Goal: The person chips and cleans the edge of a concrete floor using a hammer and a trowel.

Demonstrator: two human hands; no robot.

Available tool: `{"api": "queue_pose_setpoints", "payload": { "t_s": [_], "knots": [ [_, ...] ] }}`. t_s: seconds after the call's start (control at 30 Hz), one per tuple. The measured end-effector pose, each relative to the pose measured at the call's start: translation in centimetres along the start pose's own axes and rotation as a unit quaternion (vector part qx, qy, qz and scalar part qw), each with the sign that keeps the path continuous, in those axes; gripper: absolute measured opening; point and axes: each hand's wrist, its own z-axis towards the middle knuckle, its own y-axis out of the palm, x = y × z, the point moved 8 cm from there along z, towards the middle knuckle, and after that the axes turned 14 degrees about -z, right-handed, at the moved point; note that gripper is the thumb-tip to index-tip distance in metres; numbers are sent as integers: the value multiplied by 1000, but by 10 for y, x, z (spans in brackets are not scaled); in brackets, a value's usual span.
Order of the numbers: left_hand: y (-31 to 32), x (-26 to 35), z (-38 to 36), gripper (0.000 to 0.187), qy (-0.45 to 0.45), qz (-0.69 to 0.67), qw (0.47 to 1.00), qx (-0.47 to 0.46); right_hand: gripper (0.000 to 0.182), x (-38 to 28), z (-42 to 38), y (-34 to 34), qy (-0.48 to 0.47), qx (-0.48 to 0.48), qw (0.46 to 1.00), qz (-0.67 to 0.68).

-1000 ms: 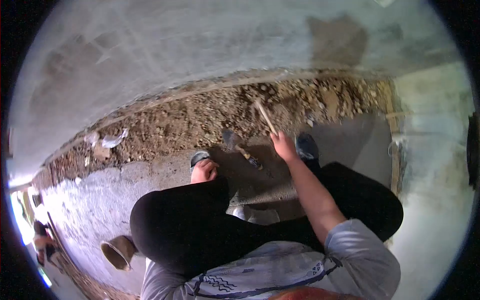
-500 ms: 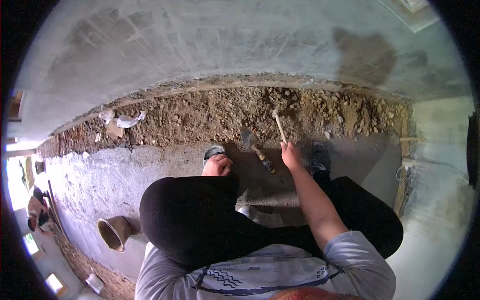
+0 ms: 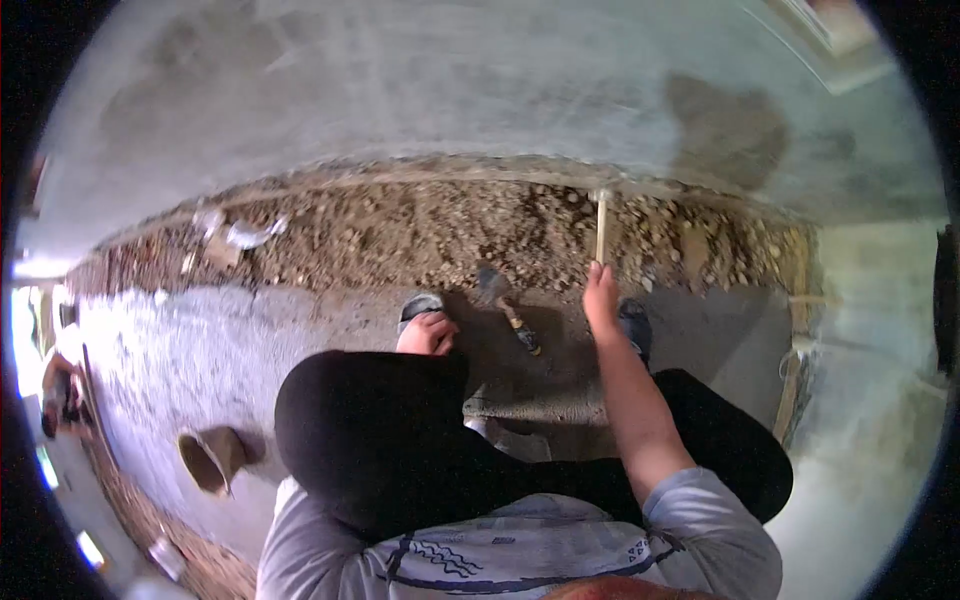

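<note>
My right hand [image 3: 600, 298] is wrapped round the wooden handle of a hammer [image 3: 601, 235], whose head lies at the far side of the gravel strip, close to the foot of the wall. My left hand [image 3: 427, 333] rests by my left shoe [image 3: 421, 304] with its fingers curled; whether anything is in them is hidden. Between my feet a trowel [image 3: 513, 314] lies on the concrete, its blade at the gravel edge and its handle pointing towards me.
Stony soil [image 3: 400, 235] runs along the grey wall [image 3: 420, 90]. Plastic scraps [image 3: 255, 233] lie on it at the left. A bucket [image 3: 212, 459] lies tipped on the concrete floor [image 3: 200, 350]. Another person [image 3: 66, 394] is at the far left.
My right hand and the hammer have moved right and forward, and the hammer now points straight ahead. My left hand stays by the shoe. The whole view has shifted slightly.
</note>
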Motion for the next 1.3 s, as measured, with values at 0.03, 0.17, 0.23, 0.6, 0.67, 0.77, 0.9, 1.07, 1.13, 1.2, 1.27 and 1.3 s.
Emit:
{"api": "queue_pose_setpoints", "payload": {
  "t_s": [0.03, 0.17, 0.23, 0.6, 0.67, 0.77, 0.9, 1.07, 1.13, 1.2, 1.27, 1.3],
  "knots": [
    [-1, 4, -1, 16, -16, 16, 1000, -4, 51, 1, 1, 9, 89, -121, 989, -3],
    [-3, 14, 2, 13, -2, 35, 999, 4, 52, 20, 11, 19, 133, -235, 961, -57],
    [-2, 6, 0, 13, -20, 23, 999, 9, 55, 5, 7, 3, 96, -252, 960, -77],
    [-1, 7, 0, 10, -28, 39, 999, 18, 47, -4, -19, -22, 113, -37, 987, 112],
    [-4, 9, 3, 10, -29, 28, 999, 10, 49, 14, -14, 17, 53, -77, 996, 0],
    [1, -1, -1, 15, -16, 6, 1000, 2, 52, 3, -14, 30, 28, -145, 982, -115],
    [1, -3, -3, 10, -30, 28, 999, 2, 55, 7, -22, 23, 106, -208, 971, -61],
    [3, -4, 0, 11, -41, 21, 999, 8, 54, 15, -17, -5, 107, -89, 990, -33],
    [2, -1, 0, 11, -52, 29, 998, 25, 58, 11, -13, -21, 31, 38, 997, 64],
    [1, 3, 1, 12, -40, 37, 999, -1, 56, 12, -17, -25, 87, 23, 986, 143],
    [0, 1, -1, 14, -39, 29, 999, 4, 50, 8, -20, -26, 67, 56, 986, 144],
    [1, -2, -2, 14, -20, 19, 1000, 7, 50, 9, -19, -13, 87, -23, 994, 61]
  ]
}}
